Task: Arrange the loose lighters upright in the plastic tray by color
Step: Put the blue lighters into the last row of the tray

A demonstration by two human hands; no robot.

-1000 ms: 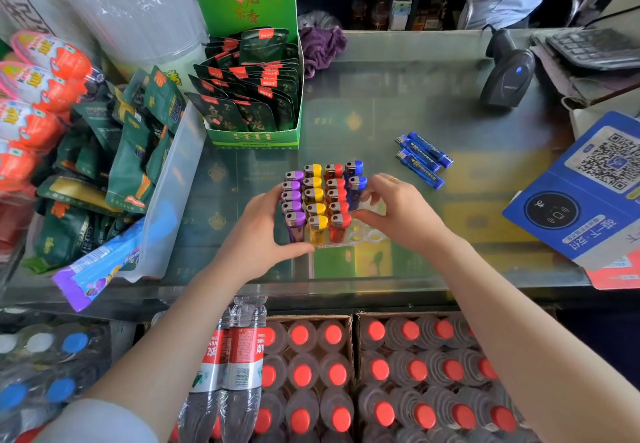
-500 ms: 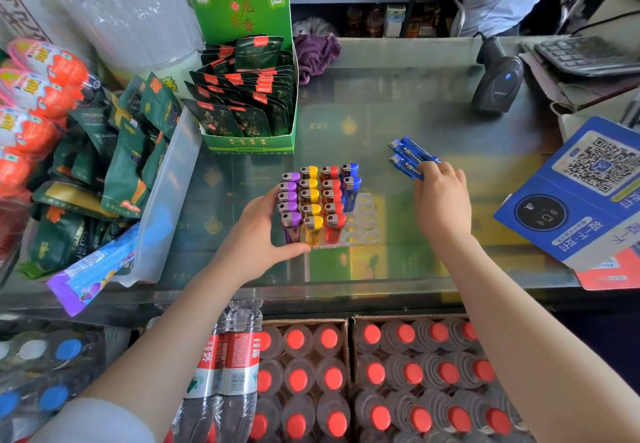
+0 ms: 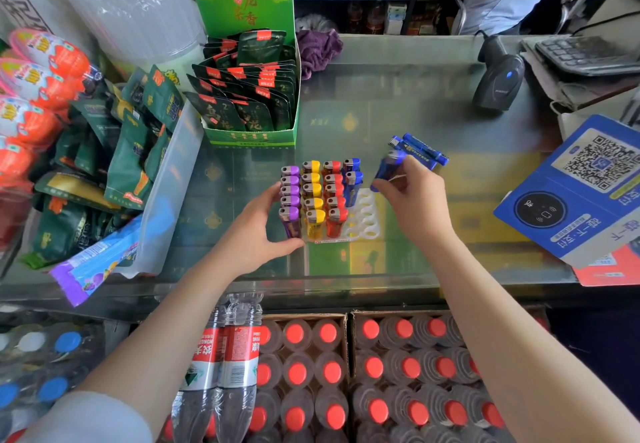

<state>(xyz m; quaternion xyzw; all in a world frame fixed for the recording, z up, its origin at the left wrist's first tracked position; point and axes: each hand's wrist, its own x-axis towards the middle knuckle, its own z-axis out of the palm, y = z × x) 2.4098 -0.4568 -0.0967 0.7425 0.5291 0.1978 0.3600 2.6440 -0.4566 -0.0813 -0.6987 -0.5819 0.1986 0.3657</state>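
Head view: step in hand is filling blue row. Right hand (image 3: 417, 202) pinches blue lighter (image 3: 389, 167), lifted, just at 3 o'clock of tray (image 3: 365, 214). Lighter blurred, long axis tilted, metal top toward 1 o'clock, base toward 7. Left hand (image 3: 256, 235) grips tray at its 9 o'clock side, thumb by purple row (image 3: 290, 197). Two blue ones stand at far right; three holes near side look free. Next move, I think: turn lighter upright, base down, drop into next free hole. Loose blues (image 3: 422, 152) lie flat at 1 o'clock of tray.

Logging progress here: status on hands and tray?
Left hand steadies tray at purple column. Right hand holds blue lighter. Three blue slots open, path clear.
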